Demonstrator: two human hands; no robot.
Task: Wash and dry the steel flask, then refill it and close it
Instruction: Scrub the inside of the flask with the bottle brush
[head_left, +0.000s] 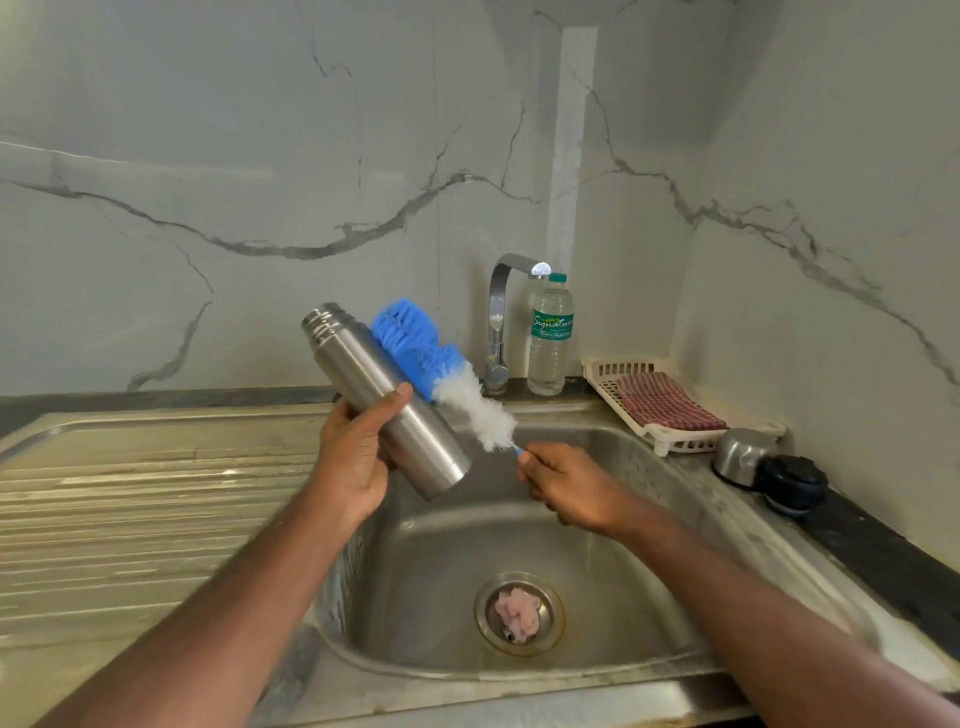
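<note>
My left hand (356, 457) grips the steel flask (384, 397) around its middle, tilted with the open threaded mouth up and to the left, above the sink (597, 670). A bottle brush (441, 364) with blue and white bristles lies against the flask's right side. My right hand (563, 486) holds the brush by its blue handle just below the white bristles. The flask's steel cup (740, 452) and black stopper (795, 483) rest on the counter at the right. A clear plastic water bottle (549, 338) with a green cap stands next to the tap (501, 312).
A cream plastic tray (670, 441) holding a folded red checked cloth (667, 402) sits behind the sink at right. The ridged steel drainboard (130, 499) spreads to the left. A pink wad lies in the sink drain (518, 613). Marble walls close in behind and on the right.
</note>
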